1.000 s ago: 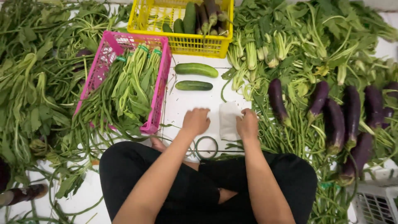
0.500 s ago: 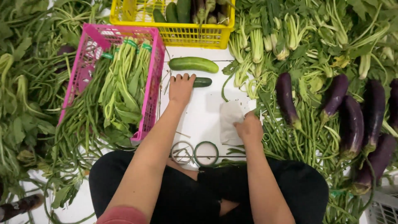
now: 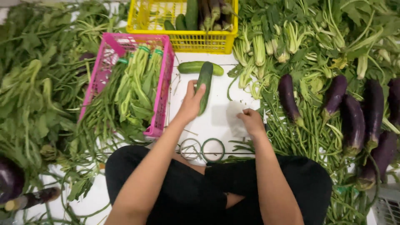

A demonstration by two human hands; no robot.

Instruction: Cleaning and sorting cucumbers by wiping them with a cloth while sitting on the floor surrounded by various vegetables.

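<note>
Two bare forearms extend from the seated person's black-clad lap, which fills the bottom edge and hides the floor beneath it. Just ahead lie two loops of tape (image 3: pixel 207 149), one clear and one green; their exact material is hard to make out. On the white surface (image 3: pixel 216 121), the right hand (image 3: pixel 251 122) rests with fingers curled on a pale, translucent plastic bag (image 3: pixel 236 118), whose outline blurs into the background. The left hand (image 3: pixel 191 103) grips a cucumber (image 3: pixel 204 85), fingers wrapped around its lower half; the fruit is dark green, smooth, elongated, and lifted at a slight tilt above the surface. A second cucumber (image 3: pixel 196 67) lies flat just behind it, partly covered. Left of centre, a pink basket (image 3: pixel 160 98) holds long beans bundled with green bands. Dark purple eggplants (image 3: pixel 352 118) lie on greens at right, some cut off by the frame. Farthest away, a yellow crate (image 3: pixel 206 41) holds more vegetables, its top cropped.
</note>
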